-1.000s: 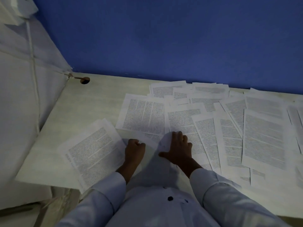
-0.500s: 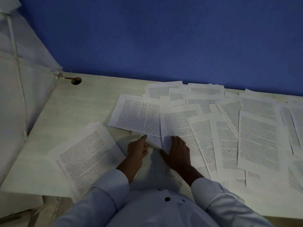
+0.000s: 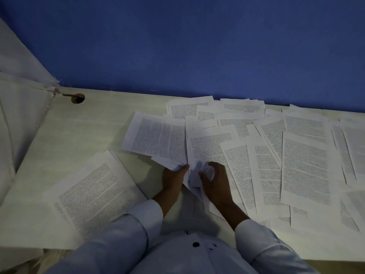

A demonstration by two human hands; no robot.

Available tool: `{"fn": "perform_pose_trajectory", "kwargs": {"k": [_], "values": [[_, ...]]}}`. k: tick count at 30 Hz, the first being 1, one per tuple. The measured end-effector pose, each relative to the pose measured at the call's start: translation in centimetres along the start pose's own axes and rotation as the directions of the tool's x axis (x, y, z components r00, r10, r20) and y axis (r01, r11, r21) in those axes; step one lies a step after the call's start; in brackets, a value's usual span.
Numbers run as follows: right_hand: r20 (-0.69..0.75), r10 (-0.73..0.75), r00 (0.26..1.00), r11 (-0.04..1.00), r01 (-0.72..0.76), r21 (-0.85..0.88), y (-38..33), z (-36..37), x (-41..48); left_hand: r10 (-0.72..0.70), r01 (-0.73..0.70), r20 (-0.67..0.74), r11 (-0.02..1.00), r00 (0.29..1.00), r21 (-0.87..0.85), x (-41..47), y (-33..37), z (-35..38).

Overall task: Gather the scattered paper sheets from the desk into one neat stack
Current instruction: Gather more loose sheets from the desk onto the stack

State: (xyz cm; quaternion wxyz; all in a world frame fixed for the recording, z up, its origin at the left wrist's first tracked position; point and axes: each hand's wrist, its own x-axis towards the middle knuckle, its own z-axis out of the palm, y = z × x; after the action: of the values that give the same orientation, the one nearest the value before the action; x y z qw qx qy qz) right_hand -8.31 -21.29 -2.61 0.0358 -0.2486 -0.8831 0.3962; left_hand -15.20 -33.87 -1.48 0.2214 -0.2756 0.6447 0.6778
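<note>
Several printed paper sheets [image 3: 304,165] lie scattered and overlapping across the middle and right of the pale desk [image 3: 79,131]. A small stack of sheets [image 3: 94,194] rests tilted near the front left edge. My left hand [image 3: 172,177] pinches the near corner of a three-column sheet [image 3: 156,139], whose edge is lifted off the desk. My right hand [image 3: 215,180] curls its fingers around the crumpled near edge of the middle sheet [image 3: 209,147]. The two hands are close together at the desk's front centre.
A blue wall [image 3: 197,46] backs the desk. A round cable hole [image 3: 78,98] sits at the desk's far left corner. A white cloth-covered surface [image 3: 17,115] borders the desk on the left. Bare desk surface lies to the far left.
My left hand went from a closed fist on the desk to pinching the three-column sheet's corner. My right hand went from lying flat on the middle sheet to curling around its edge.
</note>
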Motion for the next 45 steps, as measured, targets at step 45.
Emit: {"fn": "perform_pose_trajectory", "kwargs": {"k": [45], "values": [[0.299, 0.121, 0.947, 0.940, -0.206, 0.273, -3.0, -1.5, 0.3, 0.110, -0.115, -0.068, 0.991, 0.992, -0.068, -1.2, 4.5, -21.6]]}}
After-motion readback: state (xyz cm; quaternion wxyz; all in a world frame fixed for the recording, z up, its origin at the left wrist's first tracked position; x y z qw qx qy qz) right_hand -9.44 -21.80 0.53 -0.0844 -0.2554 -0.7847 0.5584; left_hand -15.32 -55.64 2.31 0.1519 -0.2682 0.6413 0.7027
